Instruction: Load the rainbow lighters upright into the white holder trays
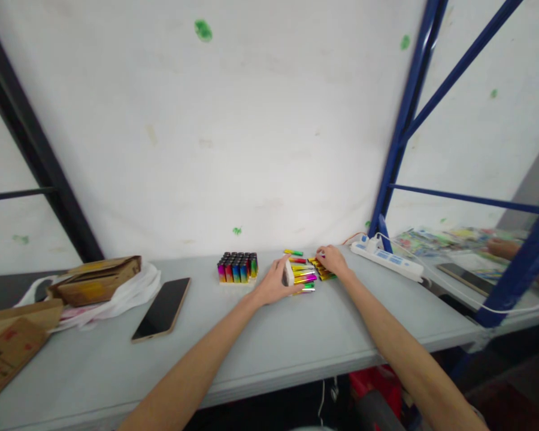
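My left hand [276, 284] is closed around a small white tray [289, 272], which stands on its side. Against the tray's right side lie several shiny coloured lighters [304, 276]. My right hand [332, 261] has its fingers curled over more gold lighters [325, 272] just to the right. A single yellow-green lighter [293, 252] lies behind them near the wall. Left of my left hand, several rainbow-coloured lighters with black tops [237, 269] stand upright in tight rows on a pale base.
A phone [162, 308] lies on the grey table [251, 359] at left, beside a white plastic bag [135, 290] and cardboard boxes [96, 281]. A white power strip [388, 260] sits by the blue post [397, 149]. At far right is another person's hand [503, 246].
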`<state>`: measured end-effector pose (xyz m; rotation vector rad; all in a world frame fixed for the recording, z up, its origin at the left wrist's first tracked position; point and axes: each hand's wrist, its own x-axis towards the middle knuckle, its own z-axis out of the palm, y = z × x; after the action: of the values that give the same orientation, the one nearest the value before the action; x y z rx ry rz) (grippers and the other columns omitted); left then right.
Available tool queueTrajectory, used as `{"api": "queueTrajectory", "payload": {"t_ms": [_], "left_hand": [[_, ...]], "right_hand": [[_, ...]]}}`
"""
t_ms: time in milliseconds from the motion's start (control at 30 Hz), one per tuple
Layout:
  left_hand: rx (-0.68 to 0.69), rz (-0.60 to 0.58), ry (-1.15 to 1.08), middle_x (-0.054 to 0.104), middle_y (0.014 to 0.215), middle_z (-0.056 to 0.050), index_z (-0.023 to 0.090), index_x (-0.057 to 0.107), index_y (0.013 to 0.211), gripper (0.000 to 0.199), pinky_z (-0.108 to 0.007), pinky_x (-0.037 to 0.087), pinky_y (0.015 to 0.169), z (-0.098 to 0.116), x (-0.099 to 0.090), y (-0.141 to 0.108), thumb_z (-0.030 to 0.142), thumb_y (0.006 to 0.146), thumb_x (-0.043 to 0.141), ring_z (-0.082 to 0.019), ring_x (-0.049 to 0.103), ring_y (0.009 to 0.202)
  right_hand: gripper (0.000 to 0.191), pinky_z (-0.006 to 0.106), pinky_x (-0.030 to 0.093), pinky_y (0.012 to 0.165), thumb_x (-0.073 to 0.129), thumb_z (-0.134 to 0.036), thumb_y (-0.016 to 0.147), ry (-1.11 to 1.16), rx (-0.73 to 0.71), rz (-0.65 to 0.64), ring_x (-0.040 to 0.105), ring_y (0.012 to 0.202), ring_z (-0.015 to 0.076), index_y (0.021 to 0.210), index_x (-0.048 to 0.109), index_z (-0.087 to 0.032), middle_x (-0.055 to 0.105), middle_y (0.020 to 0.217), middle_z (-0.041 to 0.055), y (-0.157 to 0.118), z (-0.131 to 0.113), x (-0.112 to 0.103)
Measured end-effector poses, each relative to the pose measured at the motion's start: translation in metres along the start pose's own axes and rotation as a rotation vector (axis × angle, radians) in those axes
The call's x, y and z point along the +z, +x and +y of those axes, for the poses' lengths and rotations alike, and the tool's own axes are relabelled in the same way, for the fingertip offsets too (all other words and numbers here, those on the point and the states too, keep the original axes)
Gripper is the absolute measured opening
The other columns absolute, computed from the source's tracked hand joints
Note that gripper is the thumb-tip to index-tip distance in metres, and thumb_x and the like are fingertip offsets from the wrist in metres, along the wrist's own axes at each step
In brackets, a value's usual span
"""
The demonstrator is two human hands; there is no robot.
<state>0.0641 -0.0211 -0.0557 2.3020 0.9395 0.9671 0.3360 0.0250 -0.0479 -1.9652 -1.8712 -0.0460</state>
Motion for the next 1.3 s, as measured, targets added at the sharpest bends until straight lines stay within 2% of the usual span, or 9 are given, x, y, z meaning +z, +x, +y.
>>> {"api": "queueTrajectory", "payload": {"t_ms": [233,400,500,633,800,900,1033,1133,1300], "left_hand": [[-0.012,-0.010,0.018,0.046,0.152,-0.014,0.027,0.030,0.157,0.102,-0.052,0.035,0.120,-0.001,0.002,0.001,0.059,0.075,0.081,-0.036,0.046,0.141],[-0.005,-0.019,0.024,0.044,0.153,-0.016,0.025,0.027,0.159,0.104,-0.050,0.034,0.120,-0.002,0.003,0.001,0.061,0.077,0.078,-0.036,0.045,0.142],[-0.011,-0.027,0.027,0.045,0.152,-0.016,0.024,0.026,0.159,0.104,-0.049,0.035,0.120,-0.001,0.003,0.000,0.061,0.077,0.078,-0.035,0.046,0.141],[-0.025,-0.029,0.031,0.042,0.155,-0.016,0.025,0.025,0.160,0.106,-0.049,0.033,0.121,0.000,0.002,0.000,0.064,0.076,0.077,-0.036,0.043,0.144],[-0.038,-0.041,0.036,0.037,0.159,-0.016,0.026,0.024,0.161,0.106,-0.049,0.033,0.121,-0.001,0.002,-0.001,0.067,0.078,0.075,-0.037,0.041,0.146],[-0.037,-0.044,0.037,0.038,0.158,-0.017,0.024,0.025,0.160,0.106,-0.048,0.032,0.121,-0.001,0.001,-0.001,0.067,0.078,0.075,-0.036,0.041,0.146],[-0.036,-0.037,0.036,0.041,0.156,-0.017,0.025,0.026,0.160,0.106,-0.048,0.033,0.120,0.001,0.000,-0.001,0.066,0.077,0.076,-0.036,0.044,0.144],[-0.051,-0.034,0.050,0.041,0.156,-0.016,0.025,0.025,0.160,0.105,-0.048,0.033,0.121,0.004,0.001,-0.001,0.065,0.077,0.076,-0.035,0.042,0.145],[-0.070,0.003,0.047,0.039,0.157,-0.019,0.021,0.020,0.161,0.109,-0.048,0.032,0.121,0.008,0.008,0.001,0.060,0.077,0.077,-0.036,0.041,0.146]], "right_hand": [[0.038,0.028,0.037,0.111,0.051,-0.030,0.101,0.107,-0.212,-0.073,0.059,0.128,0.0213,0.130,0.068,-0.013,0.067,0.135,0.0148,0.024,-0.044,0.007],[0.045,0.027,0.042,0.108,0.060,-0.030,0.096,0.161,-0.331,-0.176,0.061,0.128,0.0221,0.139,0.063,-0.014,0.062,0.142,0.0145,0.041,-0.069,0.014],[0.041,0.028,0.044,0.106,0.063,-0.025,0.092,0.180,-0.389,-0.225,0.065,0.121,0.0230,0.131,0.069,-0.016,0.068,0.136,0.0127,0.041,-0.067,0.012],[0.031,0.030,0.048,0.101,0.058,-0.020,0.091,0.207,-0.460,-0.288,0.069,0.107,0.0215,0.114,0.078,-0.021,0.078,0.115,0.0045,0.032,-0.050,0.003],[0.035,0.033,0.048,0.102,0.051,-0.022,0.094,0.286,-0.498,-0.359,0.069,0.107,0.0227,0.115,0.078,-0.018,0.078,0.115,0.0051,0.018,-0.027,-0.008],[0.036,0.035,0.046,0.106,0.047,-0.021,0.096,0.319,-0.425,-0.309,0.067,0.114,0.0227,0.117,0.077,-0.019,0.076,0.122,0.0059,0.010,-0.025,-0.013],[0.036,0.039,0.044,0.109,0.045,-0.025,0.101,0.334,-0.374,-0.089,0.065,0.120,0.0250,0.120,0.073,-0.014,0.072,0.128,0.0137,0.001,-0.033,-0.022],[0.040,0.037,0.045,0.107,0.037,-0.031,0.106,0.375,-0.401,0.025,0.065,0.118,0.0233,0.119,0.071,-0.014,0.072,0.125,0.0139,-0.006,-0.050,-0.025],[0.039,0.032,0.044,0.102,0.030,-0.027,0.109,0.279,-0.419,-0.034,0.065,0.115,0.0210,0.119,0.066,-0.016,0.072,0.119,0.0123,-0.027,-0.083,-0.007]]}}
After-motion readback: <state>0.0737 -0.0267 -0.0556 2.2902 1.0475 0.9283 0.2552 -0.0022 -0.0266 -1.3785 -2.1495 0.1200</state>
